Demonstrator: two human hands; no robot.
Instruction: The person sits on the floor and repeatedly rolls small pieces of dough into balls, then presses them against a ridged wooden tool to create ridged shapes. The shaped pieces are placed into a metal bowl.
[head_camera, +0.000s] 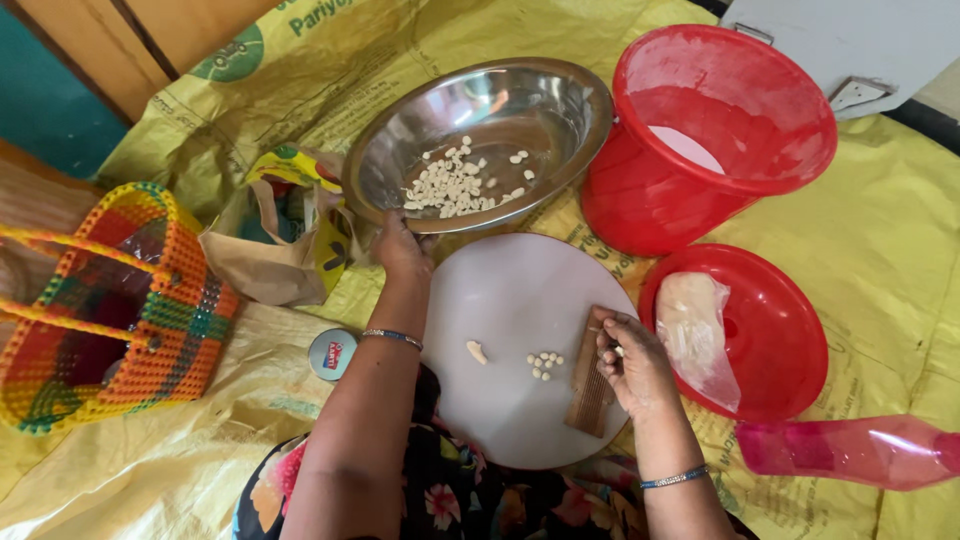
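Observation:
My left hand (402, 249) grips the near rim of a tilted steel bowl (560, 140) that holds several small white dough pieces (455, 185). My right hand (630, 360) rests on a ridged wooden comb-like board (587, 395) at the right edge of a round white board (510, 300), its fingers pinched on a small white dough bit. On the white board lie one elongated dough piece (477, 351) and a small cluster of shaped bits (544, 364).
A red bucket (700, 170) stands at the back right, its red lid (775, 360) near it with a plastic bag of dough (695, 330) on top. A pink plastic bag (850, 450), a woven basket (110, 310), a paper bag (285, 245) and a small round tin (331, 353) lie on yellow sacking (880, 250).

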